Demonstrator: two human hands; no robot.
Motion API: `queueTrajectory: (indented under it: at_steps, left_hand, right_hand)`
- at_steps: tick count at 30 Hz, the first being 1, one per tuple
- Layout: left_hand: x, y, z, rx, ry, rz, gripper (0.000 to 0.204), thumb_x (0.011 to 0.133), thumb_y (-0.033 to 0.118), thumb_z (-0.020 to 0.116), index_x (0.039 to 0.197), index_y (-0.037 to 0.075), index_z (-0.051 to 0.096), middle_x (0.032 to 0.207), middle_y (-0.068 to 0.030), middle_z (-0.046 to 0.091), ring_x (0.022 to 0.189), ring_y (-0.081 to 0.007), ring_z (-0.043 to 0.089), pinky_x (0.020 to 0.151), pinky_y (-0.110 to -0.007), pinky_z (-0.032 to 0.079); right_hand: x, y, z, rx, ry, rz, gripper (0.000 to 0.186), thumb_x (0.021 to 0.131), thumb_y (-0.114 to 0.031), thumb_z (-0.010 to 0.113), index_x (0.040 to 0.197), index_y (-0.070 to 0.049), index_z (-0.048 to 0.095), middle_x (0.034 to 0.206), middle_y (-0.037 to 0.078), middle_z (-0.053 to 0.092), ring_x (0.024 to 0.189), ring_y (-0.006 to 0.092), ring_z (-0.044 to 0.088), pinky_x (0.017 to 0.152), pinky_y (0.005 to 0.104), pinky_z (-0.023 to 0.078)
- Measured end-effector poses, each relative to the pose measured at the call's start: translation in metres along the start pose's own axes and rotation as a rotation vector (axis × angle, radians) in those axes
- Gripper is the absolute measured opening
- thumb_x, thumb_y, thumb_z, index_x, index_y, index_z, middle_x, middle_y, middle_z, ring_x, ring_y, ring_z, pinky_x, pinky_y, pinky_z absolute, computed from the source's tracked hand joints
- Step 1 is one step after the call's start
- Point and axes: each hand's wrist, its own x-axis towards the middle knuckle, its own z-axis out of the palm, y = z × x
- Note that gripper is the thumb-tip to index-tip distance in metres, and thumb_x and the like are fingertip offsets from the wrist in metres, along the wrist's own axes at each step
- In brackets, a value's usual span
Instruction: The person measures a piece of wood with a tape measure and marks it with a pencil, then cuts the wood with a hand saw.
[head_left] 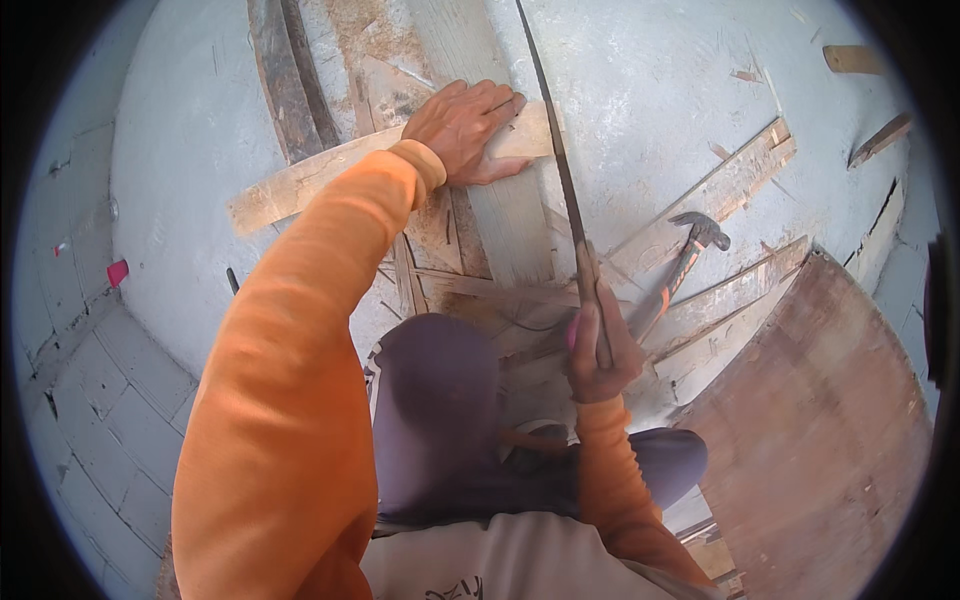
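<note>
My left hand point(465, 130) grips a short, pale wooden plank point(300, 188) near its right end. The fingers lie over the far side and the thumb is spread along the near side. Under that plank, crossing it, runs a wide grey board point(510, 235) on the floor. In my right hand point(607, 352) is the handle of a handsaw, mostly covered by the fingers. Its long, thin saw blade point(561, 160) points away from me, seen nearly edge-on, beside the plank's right end. Whether the teeth touch the wood I cannot tell.
A claw hammer point(684, 266) lies right of my right hand among loose wood strips point(735, 190). A large brown sheet point(810, 430) covers the lower right. Dark strips point(287, 80) lie at the far left. My bent knee point(437, 400) is close to the boards.
</note>
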Motion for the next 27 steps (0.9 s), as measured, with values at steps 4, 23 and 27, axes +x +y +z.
queueTrajectory:
  at_steps: [4, 23, 27]
  left_hand:
    - [0.003, 0.006, -0.011, -0.003, -0.061, -0.034, 0.071, 0.08, 0.052, 0.074, 0.125, -0.002, 0.063, 0.113, -0.0112, 0.062, 0.103, -0.0264, 0.059, 0.092, -0.037, 0.046]
    - [0.001, 0.011, 0.001, 0.001, -0.036, -0.09, 0.069, 0.082, 0.052, 0.073, 0.126, 0.001, 0.062, 0.12, -0.0124, 0.062, 0.109, -0.0286, 0.06, 0.096, -0.038, 0.046]
    - [0.001, 0.005, -0.011, 0.036, -0.049, -0.089, 0.07, 0.082, 0.052, 0.073, 0.128, 0.001, 0.062, 0.121, -0.0133, 0.062, 0.11, -0.0287, 0.06, 0.098, -0.039, 0.046]
  right_hand:
    - [-0.057, -0.016, -0.031, 0.008, -0.008, 0.038, 0.03, 0.096, -0.003, 0.057, 0.12, 0.012, 0.065, 0.099, 0.023, 0.074, 0.083, 0.0225, 0.073, 0.075, 0.0309, 0.055]
    - [0.043, -0.005, 0.041, 0.101, 0.059, 0.079, 0.029, 0.091, -0.001, 0.065, 0.119, 0.008, 0.067, 0.099, 0.022, 0.074, 0.076, 0.0241, 0.075, 0.066, 0.0304, 0.056]
    - [-0.083, 0.018, -0.014, 0.043, 0.1, 0.023, 0.029, 0.092, 0.0, 0.064, 0.119, 0.008, 0.067, 0.1, 0.022, 0.074, 0.072, 0.0214, 0.073, 0.064, 0.0302, 0.055]
